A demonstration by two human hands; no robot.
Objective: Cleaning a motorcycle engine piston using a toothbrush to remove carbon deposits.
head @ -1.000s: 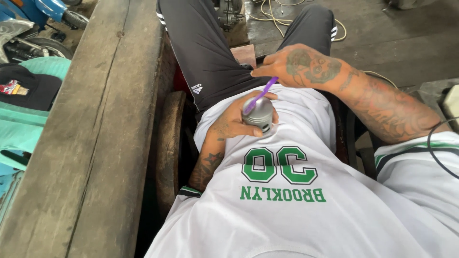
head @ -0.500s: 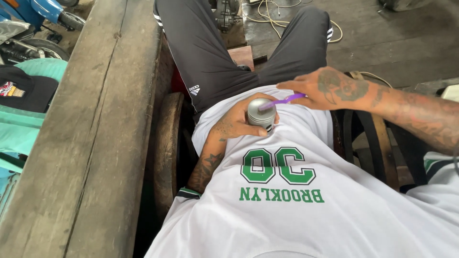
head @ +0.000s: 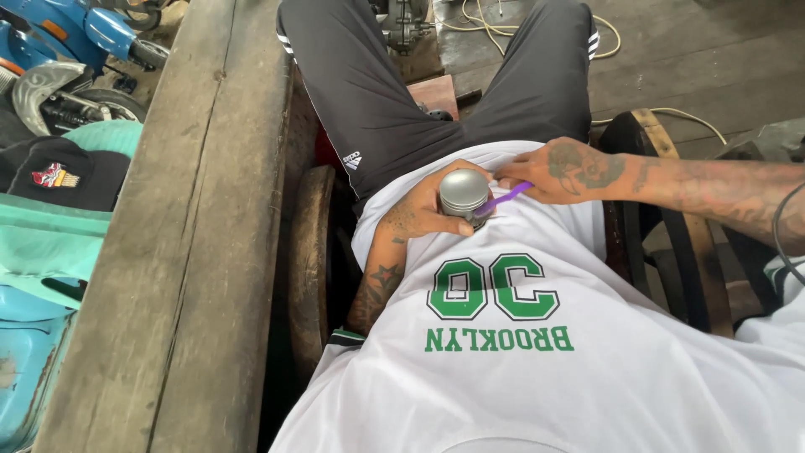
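My left hand (head: 417, 220) grips a round grey metal piston (head: 464, 192) against my white jersey, its flat crown facing up. My right hand (head: 566, 172) holds a purple toothbrush (head: 501, 201) by its handle, with the brush end laid against the piston's lower right side. Both hands rest over my lap, above black trousers (head: 369, 92). The bristles are hidden between the piston and the shirt.
A long worn wooden bench (head: 193, 252) runs along my left. Beyond it sit a black cap (head: 59, 172), teal fabric (head: 50, 243) and a blue scooter (head: 75, 42). A dark wooden chair arm (head: 671, 252) is at my right, with cables (head: 503, 25) on the concrete floor ahead.
My right hand has swung from above the piston down to its right side. The toothbrush went from pointing upward to lying level against the piston's lower edge. My left hand stayed put.
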